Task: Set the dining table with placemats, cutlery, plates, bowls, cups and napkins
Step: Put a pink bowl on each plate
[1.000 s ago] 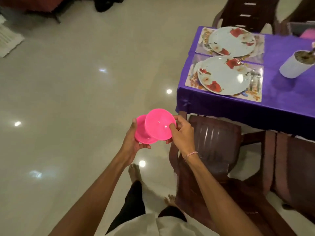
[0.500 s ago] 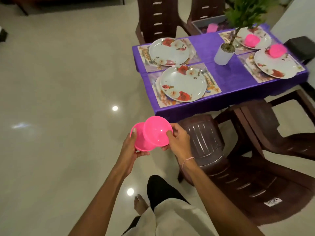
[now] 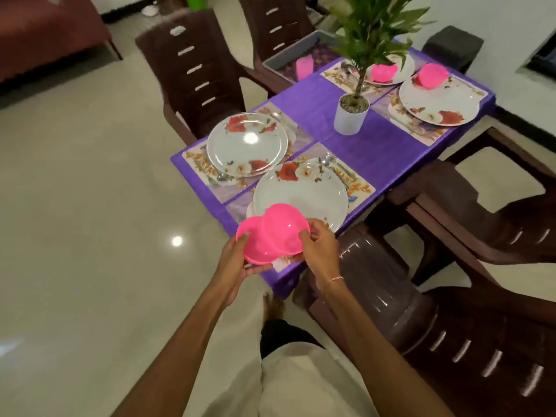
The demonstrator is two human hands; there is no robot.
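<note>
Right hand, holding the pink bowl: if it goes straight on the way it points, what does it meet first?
Probably the near floral plate at the table corner: the right hand, gripping its pink bowl, points forward toward it. Depth is unclear; it may pass above.

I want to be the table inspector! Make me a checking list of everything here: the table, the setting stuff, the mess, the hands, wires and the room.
Surface: table under a purple cloth, with placemats laid.
Job's things: near plate and left plate have no bowl; right plate carries a third bowl; far plate carries a fourth bowl; spoon beside the near plate; no napkins seen.
Clutter: potted plant mid-table; grey tray holding a pink cup.
Hands: left hand holds the left bowl; right hand holds the right bowl.
Cables: nothing seen.
Surroundings: brown chairs, shiny floor.
</note>
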